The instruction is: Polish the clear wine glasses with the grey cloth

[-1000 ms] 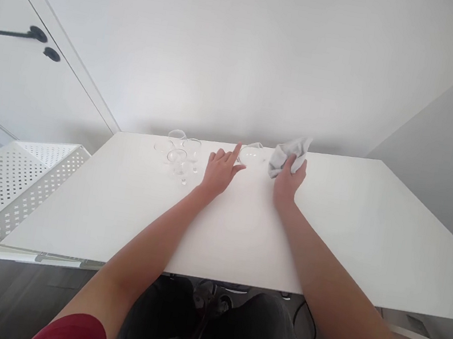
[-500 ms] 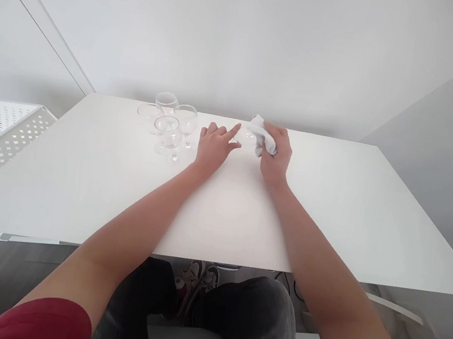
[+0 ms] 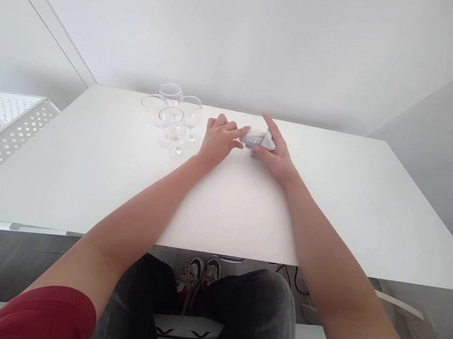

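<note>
A clear stemmed glass [image 3: 250,140] is tipped on its side just over the far part of the table. My left hand [image 3: 219,138] grips it from the left between thumb and forefinger. A white cloth [image 3: 269,140] bunches at the glass's right end, and some of it seems to show through the bowl. My right hand [image 3: 279,156] is around the cloth, thumb in front and a finger stretched up behind. To the left of my left hand several clear stemmed glasses [image 3: 172,116] stand upright, close together.
The white table [image 3: 228,210] backs against a pale wall [image 3: 249,34]. A white perforated metal panel [image 3: 0,117] is at the left. Below the front edge are my legs, shoes [image 3: 194,274] and dark cables [image 3: 297,282].
The cloth has gone from the outer right side of the glass to its right end, partly in the bowl. My right hand has turned and its fingers have spread. The view has shifted slightly.
</note>
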Demonstrator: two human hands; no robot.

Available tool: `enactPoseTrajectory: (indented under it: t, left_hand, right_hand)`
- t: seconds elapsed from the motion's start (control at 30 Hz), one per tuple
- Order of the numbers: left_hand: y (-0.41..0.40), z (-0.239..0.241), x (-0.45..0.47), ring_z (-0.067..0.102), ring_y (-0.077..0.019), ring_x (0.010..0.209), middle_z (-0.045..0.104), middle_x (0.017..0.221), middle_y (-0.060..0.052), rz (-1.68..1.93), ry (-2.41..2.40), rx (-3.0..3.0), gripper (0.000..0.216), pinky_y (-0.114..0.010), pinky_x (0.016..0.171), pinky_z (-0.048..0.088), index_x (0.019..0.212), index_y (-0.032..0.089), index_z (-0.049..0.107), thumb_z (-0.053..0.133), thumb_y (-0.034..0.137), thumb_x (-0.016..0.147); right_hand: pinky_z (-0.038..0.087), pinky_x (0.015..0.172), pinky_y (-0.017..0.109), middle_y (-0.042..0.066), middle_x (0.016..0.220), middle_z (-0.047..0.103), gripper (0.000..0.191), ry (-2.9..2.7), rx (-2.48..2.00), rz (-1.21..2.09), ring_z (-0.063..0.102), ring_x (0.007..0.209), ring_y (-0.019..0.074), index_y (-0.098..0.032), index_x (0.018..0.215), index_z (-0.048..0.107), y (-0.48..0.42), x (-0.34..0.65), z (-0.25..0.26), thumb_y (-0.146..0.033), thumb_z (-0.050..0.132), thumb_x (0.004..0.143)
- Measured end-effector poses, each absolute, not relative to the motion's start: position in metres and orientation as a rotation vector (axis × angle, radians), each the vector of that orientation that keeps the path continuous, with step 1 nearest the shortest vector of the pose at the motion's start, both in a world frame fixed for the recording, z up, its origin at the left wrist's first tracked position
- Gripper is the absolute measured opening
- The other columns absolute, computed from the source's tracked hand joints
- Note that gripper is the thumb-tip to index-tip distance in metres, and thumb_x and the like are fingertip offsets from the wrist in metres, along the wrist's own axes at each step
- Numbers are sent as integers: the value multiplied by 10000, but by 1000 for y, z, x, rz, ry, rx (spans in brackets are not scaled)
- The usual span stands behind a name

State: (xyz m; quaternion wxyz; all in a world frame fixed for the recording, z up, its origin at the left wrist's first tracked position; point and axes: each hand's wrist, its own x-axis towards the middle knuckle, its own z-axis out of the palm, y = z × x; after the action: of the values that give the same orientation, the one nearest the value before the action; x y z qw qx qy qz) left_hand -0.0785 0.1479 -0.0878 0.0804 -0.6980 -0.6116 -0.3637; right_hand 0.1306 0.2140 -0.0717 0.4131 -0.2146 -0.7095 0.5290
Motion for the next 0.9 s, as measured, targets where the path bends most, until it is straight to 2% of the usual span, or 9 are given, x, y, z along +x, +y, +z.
enactPoseTrajectory:
  t: [0.1,0.17,0.3,0.43,0.5,0.63,0.73,0.83,0.9]
  left_hand:
    - [147,-87,-75,561,-279,1052,656,1061,-102,-1221,-1810,-2017,508,-453,953,422,1266,291,735,714,622,881]
    - [145,-85,-71,591,-246,1007,629,1095,-99,-1342,-1787,-2018,541,-405,908,462,1238,260,715,688,668,884]
    - [140,-82,-68,565,-155,762,591,891,-35,-1575,-1803,-2045,400,-303,739,450,1091,234,642,546,612,1006]
    - [140,-81,-70,415,-136,601,417,635,20,-1781,-1984,-1840,452,-304,633,359,802,226,517,386,556,1082]
    - [141,-80,-69,395,-131,585,415,615,24,-1764,-2057,-1844,456,-306,619,347,739,225,464,459,550,1059]
    - [141,-79,-66,503,-127,666,562,779,5,-1677,-1920,-2029,323,-282,662,401,921,232,548,702,515,936]
    - [140,-80,-67,478,-126,631,500,716,23,-1736,-1940,-1978,279,-286,654,384,955,238,557,577,509,1020]
    - [142,-82,-72,407,-133,588,433,643,15,-1849,-2039,-1801,438,-313,626,345,764,225,479,396,504,1091]
    - [142,-81,-73,393,-138,594,420,627,7,-1873,-2058,-1761,488,-322,620,340,692,221,411,399,507,1086]
  right_hand:
    - [607,821,343,32,1127,717,759,-1663,-544,1333,686,997,219,-329,1399,647,221,129,-73,-530,918,719]
    - [598,760,316,17,1001,707,720,-1552,-567,1353,691,939,202,-333,1358,657,228,129,-74,-559,914,725]
    - [571,678,291,0,845,651,597,-1446,-579,1395,684,830,181,-328,1295,672,230,129,-75,-627,834,804]
    - [570,684,305,2,823,623,574,-1495,-561,1428,664,784,178,-297,1309,689,226,129,-76,-688,710,889]
    - [574,708,306,0,849,619,585,-1479,-557,1418,659,793,173,-294,1341,679,227,129,-77,-673,706,896]
    - [581,728,294,-4,872,616,630,-1382,-597,1380,659,829,171,-333,1406,632,234,128,-79,-694,686,893]
    - [576,715,294,-4,839,609,653,-1429,-616,1393,655,812,174,-320,1387,643,233,127,-79,-732,680,881]
    - [571,704,316,5,819,608,670,-1534,-590,1435,647,776,183,-281,1338,678,228,128,-77,-754,694,862]
    - [576,703,336,14,831,618,681,-1530,-575,1423,652,784,200,-290,1340,678,227,129,-76,-771,686,857]
